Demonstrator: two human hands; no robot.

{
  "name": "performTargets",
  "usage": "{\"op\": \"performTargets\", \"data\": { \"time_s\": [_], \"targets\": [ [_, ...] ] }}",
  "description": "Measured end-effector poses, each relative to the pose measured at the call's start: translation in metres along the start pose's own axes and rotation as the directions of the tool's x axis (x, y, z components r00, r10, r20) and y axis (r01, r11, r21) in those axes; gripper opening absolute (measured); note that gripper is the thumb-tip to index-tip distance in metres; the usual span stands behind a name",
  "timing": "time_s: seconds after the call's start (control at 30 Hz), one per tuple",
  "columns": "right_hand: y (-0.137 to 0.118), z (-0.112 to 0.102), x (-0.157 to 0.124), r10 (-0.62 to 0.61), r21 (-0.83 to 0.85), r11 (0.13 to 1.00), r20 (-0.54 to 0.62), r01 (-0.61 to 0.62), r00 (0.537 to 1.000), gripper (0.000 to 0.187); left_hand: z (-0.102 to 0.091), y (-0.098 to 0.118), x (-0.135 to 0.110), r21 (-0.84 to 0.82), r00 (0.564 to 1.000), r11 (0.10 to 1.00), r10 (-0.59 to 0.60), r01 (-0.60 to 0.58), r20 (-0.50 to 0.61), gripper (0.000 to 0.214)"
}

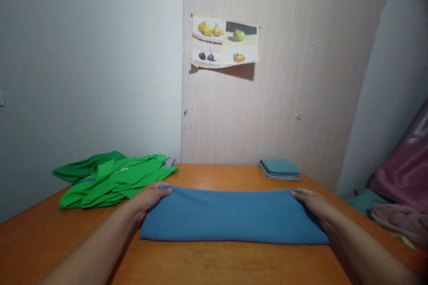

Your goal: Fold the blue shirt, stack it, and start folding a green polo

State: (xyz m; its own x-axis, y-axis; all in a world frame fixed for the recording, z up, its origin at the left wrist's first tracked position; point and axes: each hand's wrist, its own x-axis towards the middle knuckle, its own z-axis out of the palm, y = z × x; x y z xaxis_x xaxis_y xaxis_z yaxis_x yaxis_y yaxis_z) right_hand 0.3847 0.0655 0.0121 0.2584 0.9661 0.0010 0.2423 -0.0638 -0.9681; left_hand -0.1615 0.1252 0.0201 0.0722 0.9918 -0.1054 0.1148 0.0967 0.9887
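A blue cloth [234, 216], folded into a long flat strip, stretches across the table in front of me. My left hand [152, 197] pinches its far left corner, thumb on top and the other fingers mostly hidden underneath. At the far right corner, my right hand [310, 202] grips the fabric the same way. The far edge between both hands is pulled nearly straight and looks slightly raised. Its near edge rests on or just above the wood; I cannot tell which. Left of my left hand lies a crumpled bright green garment [113, 182].
The orange-brown wooden table [230, 262] reaches to the wall. A small stack of folded cloths [280, 169], teal above checked, sits at its back right. Pink fabric [401, 173] and a brownish textile [401, 221] lie beyond the right edge. A fruit poster [224, 41] hangs on the wall.
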Motion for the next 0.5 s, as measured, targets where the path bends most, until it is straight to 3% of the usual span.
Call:
{"op": "performTargets", "data": {
  "time_s": [0.2, 0.4, 0.5],
  "targets": [
    [0.028, 0.002, 0.016, -0.02, -0.182, 0.983, -0.048, 0.01, 0.999, 0.027, -0.004, -0.02, 0.017, 0.262, 0.992, 0.963, 0.095, -0.07, -0.085, 0.047],
    [0.043, -0.001, 0.027, -0.086, -0.264, 0.962, -0.082, 0.062, 0.993, 0.033, -0.002, -0.017, 0.017, 0.423, 0.971, 0.898, 0.195, -0.12, -0.138, 0.038],
    [0.045, -0.001, 0.032, -0.126, -0.355, 0.933, -0.162, 0.061, 0.979, 0.034, 0.001, -0.014, 0.018, 0.544, 0.959, 0.836, 0.204, -0.068, -0.194, 0.027]
  ]
}}
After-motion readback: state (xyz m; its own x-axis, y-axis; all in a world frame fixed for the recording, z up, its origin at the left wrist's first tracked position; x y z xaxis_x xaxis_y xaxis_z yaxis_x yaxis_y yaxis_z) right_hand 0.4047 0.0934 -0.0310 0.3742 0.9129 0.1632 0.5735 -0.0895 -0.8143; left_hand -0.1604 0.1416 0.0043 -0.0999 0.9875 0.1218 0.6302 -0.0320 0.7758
